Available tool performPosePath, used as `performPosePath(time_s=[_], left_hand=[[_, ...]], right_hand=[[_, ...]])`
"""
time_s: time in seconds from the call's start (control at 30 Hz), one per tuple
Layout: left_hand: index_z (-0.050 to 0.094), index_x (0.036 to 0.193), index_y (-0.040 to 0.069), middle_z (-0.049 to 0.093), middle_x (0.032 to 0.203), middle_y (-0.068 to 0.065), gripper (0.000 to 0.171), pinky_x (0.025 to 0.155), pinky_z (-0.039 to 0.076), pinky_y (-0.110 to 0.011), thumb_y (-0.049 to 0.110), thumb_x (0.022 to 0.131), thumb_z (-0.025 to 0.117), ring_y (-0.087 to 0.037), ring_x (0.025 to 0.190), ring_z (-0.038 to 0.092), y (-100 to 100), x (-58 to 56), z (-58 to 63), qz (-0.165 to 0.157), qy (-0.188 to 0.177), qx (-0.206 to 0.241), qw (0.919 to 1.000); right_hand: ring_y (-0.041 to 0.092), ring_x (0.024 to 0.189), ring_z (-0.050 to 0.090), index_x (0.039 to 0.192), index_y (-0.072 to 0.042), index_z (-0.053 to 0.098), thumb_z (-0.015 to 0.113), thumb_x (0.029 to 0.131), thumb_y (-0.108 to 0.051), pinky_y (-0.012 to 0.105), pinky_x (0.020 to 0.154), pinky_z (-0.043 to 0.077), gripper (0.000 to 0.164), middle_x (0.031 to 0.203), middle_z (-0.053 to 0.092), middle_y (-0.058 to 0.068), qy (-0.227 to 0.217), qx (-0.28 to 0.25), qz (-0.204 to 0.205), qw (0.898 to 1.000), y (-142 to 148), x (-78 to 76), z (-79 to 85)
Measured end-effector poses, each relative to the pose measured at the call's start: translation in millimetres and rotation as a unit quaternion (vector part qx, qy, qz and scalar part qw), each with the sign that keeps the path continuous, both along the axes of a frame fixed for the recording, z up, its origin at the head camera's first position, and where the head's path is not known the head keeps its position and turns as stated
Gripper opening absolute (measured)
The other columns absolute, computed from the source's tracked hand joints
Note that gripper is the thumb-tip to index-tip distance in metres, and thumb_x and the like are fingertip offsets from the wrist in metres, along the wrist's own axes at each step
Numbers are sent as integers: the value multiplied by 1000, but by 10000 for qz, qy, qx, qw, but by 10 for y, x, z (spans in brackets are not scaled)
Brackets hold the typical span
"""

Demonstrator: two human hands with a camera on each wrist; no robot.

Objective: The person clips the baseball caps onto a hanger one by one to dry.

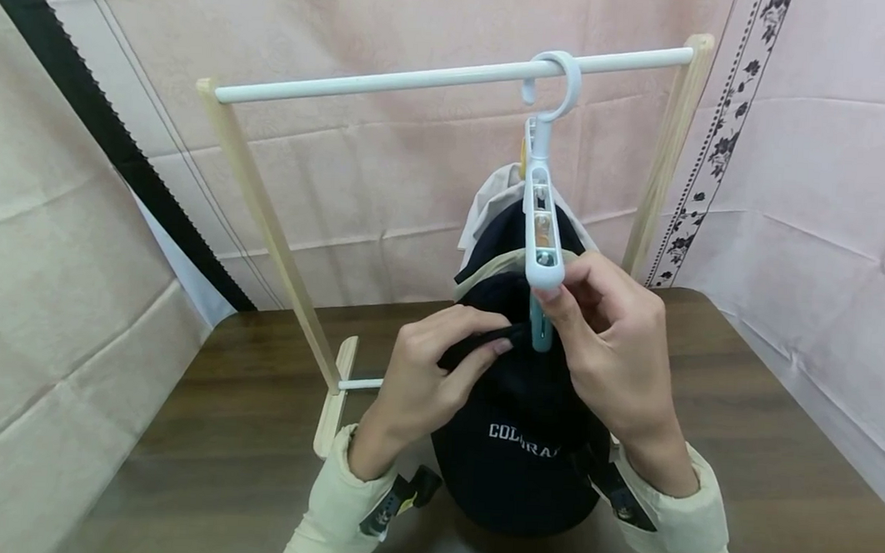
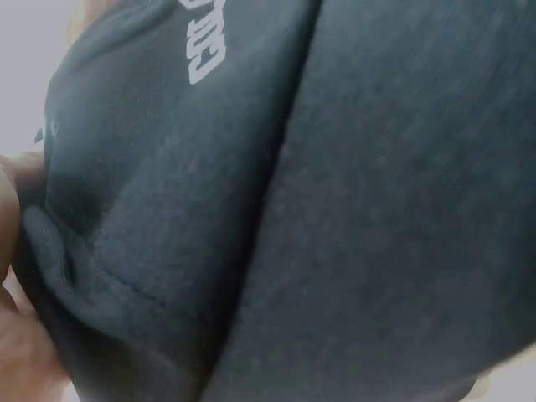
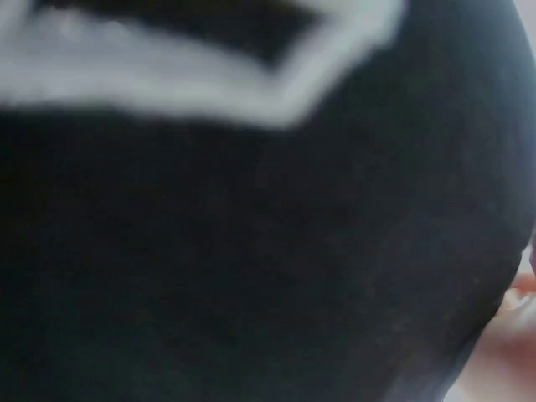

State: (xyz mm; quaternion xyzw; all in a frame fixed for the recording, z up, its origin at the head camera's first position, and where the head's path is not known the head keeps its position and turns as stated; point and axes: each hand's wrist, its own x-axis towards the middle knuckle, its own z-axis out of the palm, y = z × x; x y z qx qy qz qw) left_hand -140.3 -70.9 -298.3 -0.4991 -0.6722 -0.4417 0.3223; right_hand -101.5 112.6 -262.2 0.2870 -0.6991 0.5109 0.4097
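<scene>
A black cap [image 1: 514,481] with white lettering hangs brim-down in front of me in the head view. My left hand [image 1: 438,364] pinches a fold of its edge between thumb and fingers. The same cap's dark cloth [image 2: 167,184] fills most of the left wrist view, and its blurred white lettering [image 3: 167,79] shows in the right wrist view. My right hand [image 1: 619,344] pinches the teal clip [image 1: 541,325] at the lower end of a pale blue hanger [image 1: 538,206], thumb and index finger meeting near its rounded tip. The right hand's curled fingers are partly hidden.
The hanger hooks over the white rod [image 1: 393,80] of a wooden-legged rack [image 1: 272,226]. Behind the black cap hang several other caps, one of them white [image 1: 491,200]. A brown table [image 1: 231,441] lies beneath, with pale cloth [image 1: 387,182] behind and at both sides.
</scene>
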Motion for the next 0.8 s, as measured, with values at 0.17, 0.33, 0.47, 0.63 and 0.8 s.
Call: performPosePath(time_s=[0.17,0.33,0.47,0.63,0.8], left_hand=[[71,103,3,72,99,-6,13,87,54,-29,3,90,71,-14,95,67,5,32,12,15,-88,143,9999],[71,103,3,72,99,-6,14,86,54,-30,2,90,71,-14,94,68,-7,54,-3,-9,-228,155,9996],[70,104,3,72,100,-6,14,86,54,-30,1,90,70,-15,94,67,-24,59,-7,-26,-332,145,9993],[68,106,3,70,102,-5,12,86,53,-31,4,94,65,-14,94,65,-41,71,9,11,-340,72,9994],[67,106,4,69,101,-5,14,86,53,-32,6,97,57,-14,92,65,-98,81,36,242,-400,195,9987]], right_hand=[[11,58,47,94,2,65,67,92,0,23,49,37,3,79,57,1,-76,88,-43,9999,-2,21,11],[11,63,52,98,-1,65,67,93,-4,21,52,41,6,84,59,0,-272,347,-25,9990,15,55,0],[11,76,61,103,-3,64,68,94,-8,20,63,51,11,94,63,0,-382,496,93,9980,17,58,-14],[13,79,62,109,-5,67,65,97,-17,20,67,53,17,97,64,1,-466,478,209,9976,22,48,-28],[12,90,64,111,-8,69,57,102,-26,19,80,52,24,108,68,3,-830,440,-13,9956,87,2,-30]])
